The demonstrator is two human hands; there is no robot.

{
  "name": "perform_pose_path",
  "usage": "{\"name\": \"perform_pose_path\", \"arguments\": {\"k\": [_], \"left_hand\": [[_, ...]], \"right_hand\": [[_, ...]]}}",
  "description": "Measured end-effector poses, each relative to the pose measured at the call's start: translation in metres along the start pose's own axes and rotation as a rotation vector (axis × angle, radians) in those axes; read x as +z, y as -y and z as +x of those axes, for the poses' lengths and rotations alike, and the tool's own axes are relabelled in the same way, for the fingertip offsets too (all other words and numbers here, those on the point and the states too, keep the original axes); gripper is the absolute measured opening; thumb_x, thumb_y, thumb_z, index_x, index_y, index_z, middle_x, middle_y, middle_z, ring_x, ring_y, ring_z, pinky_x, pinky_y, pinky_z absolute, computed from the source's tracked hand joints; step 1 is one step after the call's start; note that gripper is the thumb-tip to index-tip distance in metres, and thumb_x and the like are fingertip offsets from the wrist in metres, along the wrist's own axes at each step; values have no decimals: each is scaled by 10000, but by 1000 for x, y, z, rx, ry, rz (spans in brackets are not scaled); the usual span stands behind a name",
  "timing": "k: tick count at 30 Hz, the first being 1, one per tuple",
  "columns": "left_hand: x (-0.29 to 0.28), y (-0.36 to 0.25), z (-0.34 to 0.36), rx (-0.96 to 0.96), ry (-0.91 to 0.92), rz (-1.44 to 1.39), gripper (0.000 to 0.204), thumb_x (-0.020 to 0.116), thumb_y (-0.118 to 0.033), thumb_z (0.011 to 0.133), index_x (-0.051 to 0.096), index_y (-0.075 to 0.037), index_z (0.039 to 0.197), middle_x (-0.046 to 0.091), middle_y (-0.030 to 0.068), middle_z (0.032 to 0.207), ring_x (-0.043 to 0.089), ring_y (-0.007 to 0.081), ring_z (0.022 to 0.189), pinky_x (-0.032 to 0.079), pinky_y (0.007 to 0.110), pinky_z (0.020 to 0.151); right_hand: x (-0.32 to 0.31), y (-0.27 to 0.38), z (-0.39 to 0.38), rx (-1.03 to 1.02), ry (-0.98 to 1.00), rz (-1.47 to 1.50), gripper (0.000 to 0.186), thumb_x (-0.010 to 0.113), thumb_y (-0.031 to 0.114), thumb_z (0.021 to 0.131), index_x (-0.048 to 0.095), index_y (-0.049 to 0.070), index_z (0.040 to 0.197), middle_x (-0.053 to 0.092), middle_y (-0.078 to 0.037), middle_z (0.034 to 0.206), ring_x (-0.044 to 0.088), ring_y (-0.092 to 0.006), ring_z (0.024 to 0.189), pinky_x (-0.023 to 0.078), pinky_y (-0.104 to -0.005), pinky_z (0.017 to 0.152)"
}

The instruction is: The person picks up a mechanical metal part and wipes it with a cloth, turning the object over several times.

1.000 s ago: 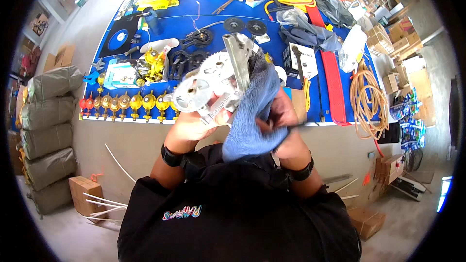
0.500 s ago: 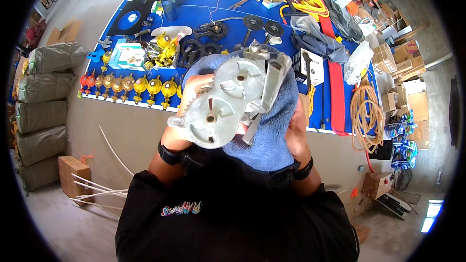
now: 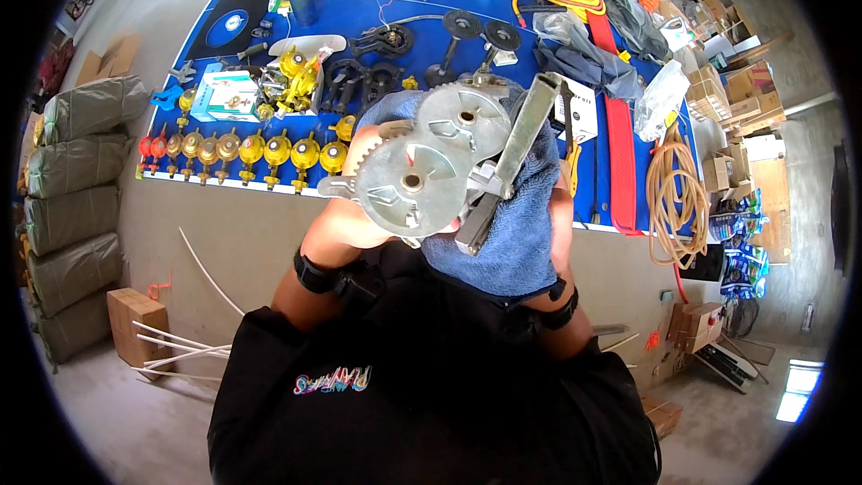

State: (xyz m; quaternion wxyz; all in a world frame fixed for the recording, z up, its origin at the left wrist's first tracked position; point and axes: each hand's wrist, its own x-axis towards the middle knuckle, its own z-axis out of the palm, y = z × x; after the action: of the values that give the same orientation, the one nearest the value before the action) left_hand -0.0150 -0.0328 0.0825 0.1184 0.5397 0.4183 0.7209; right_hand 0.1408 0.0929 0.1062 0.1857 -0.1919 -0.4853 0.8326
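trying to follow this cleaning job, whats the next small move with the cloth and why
Probably slide the blue cloth up over the two round gear plates. The cloth hangs bunched behind and under the part, while the plate faces are uncovered. The left hand grips the part from below.

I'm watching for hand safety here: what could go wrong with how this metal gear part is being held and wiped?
1. The gear assembly has exposed teeth close to the bare left hand; a slip might nick or pinch the fingers.
2. The blue cloth, held by the mostly hidden right hand, lies against the part and could snag on its teeth or flat metal bar.
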Motion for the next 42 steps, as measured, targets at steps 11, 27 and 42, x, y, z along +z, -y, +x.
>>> {"name": "perform_pose_path", "arguments": {"k": [11,27,42], "left_hand": [[-11,-18,12,-195,124,4,653,859,-162,635,527,-47,1185,630,73,1080,606,145,965,495,299,828],[-42,33,-37,-532,96,-232,874,888,-321,646,458,-123,1382,555,75,1324,524,218,1208,418,362,995],[-1,-9,11,-595,-213,-379,641,906,-158,625,594,-3,1163,652,67,1110,591,88,978,482,279,858]], "right_hand": [[29,36,-4,-277,126,-242,688,658,-47,655,463,17,1312,612,-46,1161,581,-122,1024,449,-282,900],[19,21,4,-474,277,-153,302,520,144,976,538,-52,1205,617,-130,1192,595,-175,1057,464,-315,923],[29,31,11,-219,287,-119,935,792,5,680,265,-10,1453,467,-104,1376,478,-205,1249,382,-363,1043]]}}
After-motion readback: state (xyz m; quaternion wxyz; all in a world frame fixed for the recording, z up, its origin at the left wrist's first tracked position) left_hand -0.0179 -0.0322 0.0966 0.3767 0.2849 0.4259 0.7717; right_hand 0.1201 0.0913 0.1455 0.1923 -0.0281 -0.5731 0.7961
